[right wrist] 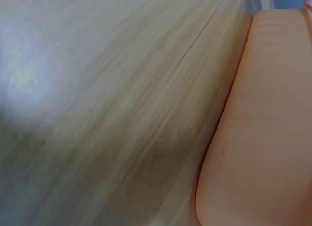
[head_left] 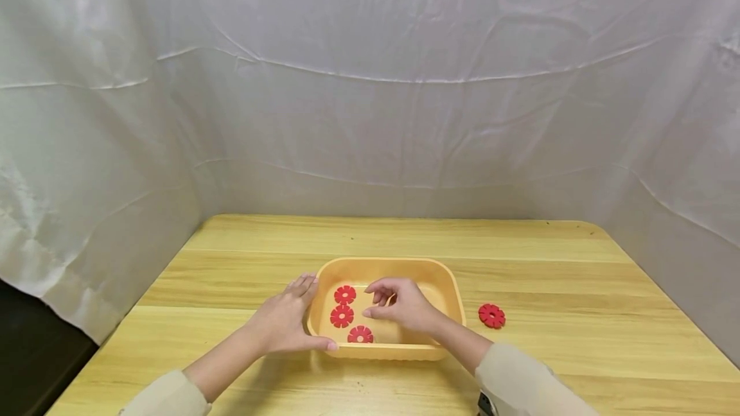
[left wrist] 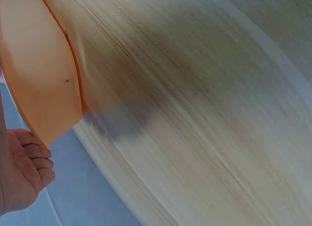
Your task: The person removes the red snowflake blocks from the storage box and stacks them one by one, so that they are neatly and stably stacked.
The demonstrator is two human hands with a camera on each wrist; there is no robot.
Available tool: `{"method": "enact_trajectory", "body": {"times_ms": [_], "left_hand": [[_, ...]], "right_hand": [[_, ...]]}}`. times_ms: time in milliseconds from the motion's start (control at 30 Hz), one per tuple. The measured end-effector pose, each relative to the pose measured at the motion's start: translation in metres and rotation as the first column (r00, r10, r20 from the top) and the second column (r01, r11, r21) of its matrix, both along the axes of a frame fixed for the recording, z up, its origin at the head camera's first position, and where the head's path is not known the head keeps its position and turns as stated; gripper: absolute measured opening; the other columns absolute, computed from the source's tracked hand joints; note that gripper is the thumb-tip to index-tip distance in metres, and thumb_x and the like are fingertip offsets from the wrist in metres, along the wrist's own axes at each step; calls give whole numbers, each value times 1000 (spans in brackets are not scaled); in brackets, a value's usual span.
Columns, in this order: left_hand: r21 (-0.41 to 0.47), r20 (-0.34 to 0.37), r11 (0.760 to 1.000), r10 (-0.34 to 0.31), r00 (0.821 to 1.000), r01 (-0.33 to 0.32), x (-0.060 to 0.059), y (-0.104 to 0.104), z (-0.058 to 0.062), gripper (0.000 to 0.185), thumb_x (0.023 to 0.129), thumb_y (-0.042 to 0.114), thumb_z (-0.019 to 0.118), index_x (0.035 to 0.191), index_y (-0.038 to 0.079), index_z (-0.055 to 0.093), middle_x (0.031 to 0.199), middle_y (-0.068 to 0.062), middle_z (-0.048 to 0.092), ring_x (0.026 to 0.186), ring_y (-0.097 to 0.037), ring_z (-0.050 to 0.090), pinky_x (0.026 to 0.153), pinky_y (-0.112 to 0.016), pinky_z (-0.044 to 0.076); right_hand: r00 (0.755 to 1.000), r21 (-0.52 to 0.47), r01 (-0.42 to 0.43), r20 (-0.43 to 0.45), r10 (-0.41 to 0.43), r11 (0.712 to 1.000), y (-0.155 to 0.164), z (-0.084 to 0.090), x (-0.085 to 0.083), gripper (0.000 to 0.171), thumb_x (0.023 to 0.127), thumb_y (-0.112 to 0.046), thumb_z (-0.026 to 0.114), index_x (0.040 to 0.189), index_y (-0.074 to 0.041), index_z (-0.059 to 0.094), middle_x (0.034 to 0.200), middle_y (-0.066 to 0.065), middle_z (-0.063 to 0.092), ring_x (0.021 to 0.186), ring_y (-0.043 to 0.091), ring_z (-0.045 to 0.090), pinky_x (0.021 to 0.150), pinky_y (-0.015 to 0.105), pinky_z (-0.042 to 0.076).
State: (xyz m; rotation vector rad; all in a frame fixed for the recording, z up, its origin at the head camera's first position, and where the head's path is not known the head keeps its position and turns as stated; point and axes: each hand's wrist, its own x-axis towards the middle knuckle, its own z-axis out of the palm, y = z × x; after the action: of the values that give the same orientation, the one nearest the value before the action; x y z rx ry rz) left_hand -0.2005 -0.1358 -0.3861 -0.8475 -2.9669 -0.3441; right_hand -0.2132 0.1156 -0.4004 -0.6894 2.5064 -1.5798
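At the near middle of the desk (head_left: pixel 555 275): one shallow orange tray (head_left: pixel 445 291), rounded corners, smooth plastic, standing flat. Inside its left half, three red toothed discs (head_left: pixel 342 316) lying flat, near one another in a loose column. A fourth red disc (head_left: pixel 492 316) lies on the desk, well right of the tray.

Left hand (head_left: pixel 286 323): fingers straight along the tray's left wall, thumb across the near rim; it steadies the tray and grips nothing.

Right hand (head_left: pixel 405 307): over the tray's middle, fingers curled, thumb towards fingertips; whether this grip has a disc in it, I cannot tell.

Handling, by my judgement: keep the left palm pressed to the wall so the light tray cannot slide; pinch discs by the toothed edge.

Behind: creased white cloth backdrop (head_left: pixel 370 82).
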Motion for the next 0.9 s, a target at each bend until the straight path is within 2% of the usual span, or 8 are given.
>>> {"method": "enact_trajectory", "body": {"times_ms": [167,300,533,667,900], "left_hand": [[-6,2,1000,1,1000,-1,0,0,0,116,62,78,60,139,-6,37,146,-25,32,133,-42,35,98,-55,42],[-5,1,1000,-6,1000,6,0,0,1,116,62,78,60,138,-7,37,145,-26,33,133,-43,35,98,-55,42],[-1,-11,1000,-5,1000,5,0,1,1,115,62,77,61,137,-8,38,144,-27,34,132,-43,35,98,-55,42],[1,-5,1000,-4,1000,4,0,1,1,116,62,77,61,137,-8,38,144,-27,34,132,-43,35,98,-55,42],[0,7,1000,3,1000,-3,0,0,2,116,62,78,61,138,-6,37,145,-26,33,133,-42,34,98,-55,42]], "right_hand": [[998,64,-70,2,70,995,-2,-2,-1,37,74,-12,76,103,7,64,79,11,61,71,7,52,64,17,49],[994,116,-103,55,97,988,-5,-3,-1,32,74,-10,75,101,5,65,79,9,60,71,8,51,64,17,48],[983,161,-148,131,127,976,-10,-7,-1,25,72,-3,76,95,3,67,71,2,59,65,8,52,55,15,46],[975,169,-170,169,141,971,-10,-6,1,24,72,2,74,94,4,67,69,2,58,62,8,50,50,15,44],[973,223,-203,153,171,954,-10,-8,-1,20,72,7,71,92,4,68,66,1,55,60,8,47,52,14,42]]}}
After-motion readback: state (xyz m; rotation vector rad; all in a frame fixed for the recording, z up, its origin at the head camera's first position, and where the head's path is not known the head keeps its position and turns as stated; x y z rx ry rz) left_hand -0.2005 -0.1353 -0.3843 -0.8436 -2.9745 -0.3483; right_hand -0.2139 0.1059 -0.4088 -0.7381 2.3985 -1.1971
